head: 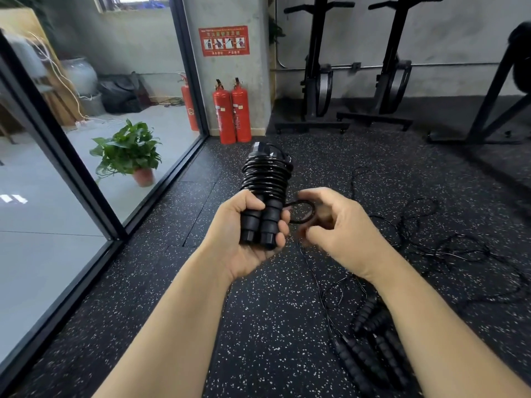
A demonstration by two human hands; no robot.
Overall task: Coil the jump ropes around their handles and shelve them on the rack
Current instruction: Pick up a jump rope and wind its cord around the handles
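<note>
1. Left hand [244,234]: fingers and thumb are curled round two black ribbed handles [261,222]. The handles are held side by side and roughly upright, at the centre of the view above the floor.
2. Jump rope [265,173]: the black cord is wound in tight turns round the upper part of both handles, above the left hand's grip. The handle tops show just above the winding.
3. Loop [301,211]: a short free loop of the same cord leaves the handles on the right side, just below the winding, and runs to the right hand.
4. Right hand [342,228]: it sits just beside the handles with its fingers curled, holding the far end of the loop. The exact contact points are hidden behind the fingers.
5. Floor [258,326]: black rubber matting with white flecks.
6. Loose ropes [431,248]: thin black cords lie tangled on the floor to the right, uncoiled.
7. Spare handles [370,340]: several ribbed black handles lie on the floor at lower right, partly under the right forearm.
8. Surroundings: two red fire extinguishers [232,113] stand against a concrete pillar under a red sign [224,40]. A potted plant [129,150] stands behind the glass partition [71,182] on the left. Black equipment stands [316,81] line the back wall.
</note>
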